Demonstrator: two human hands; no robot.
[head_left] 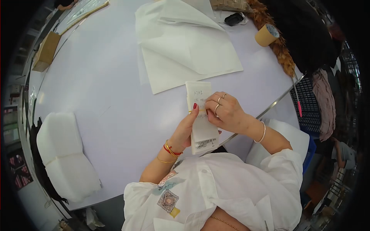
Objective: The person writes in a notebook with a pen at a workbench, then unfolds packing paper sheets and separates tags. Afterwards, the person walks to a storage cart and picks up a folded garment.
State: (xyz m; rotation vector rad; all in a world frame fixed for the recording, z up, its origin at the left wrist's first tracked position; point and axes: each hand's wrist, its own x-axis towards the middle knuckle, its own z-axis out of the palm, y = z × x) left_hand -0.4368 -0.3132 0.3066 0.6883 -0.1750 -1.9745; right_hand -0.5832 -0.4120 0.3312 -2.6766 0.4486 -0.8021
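My left hand (184, 130) is wrapped round a thick stack of white labels (204, 131), its thumb lying on the top one. Handwriting runs across the upper part of the stack, and a printed barcode with the letter L shows at the near end. A thin yellowish rubber band (202, 110) crosses the stack's middle. My right hand (226, 111) has its fingers curled and pinched at the right side of the stack, where the band runs; the fingertips are partly hidden. Large white sheets (189, 46) lie on the table just beyond the stack.
A banded bundle of white foam sheeting (65, 158) lies at the table's left. A tape roll (266, 35) and brown furry trim (283, 57) sit at the far right. A cardboard box (46, 51) stands far left. Beside the right edge is a dark basket (306, 102) with a pink-handled tool (299, 107).
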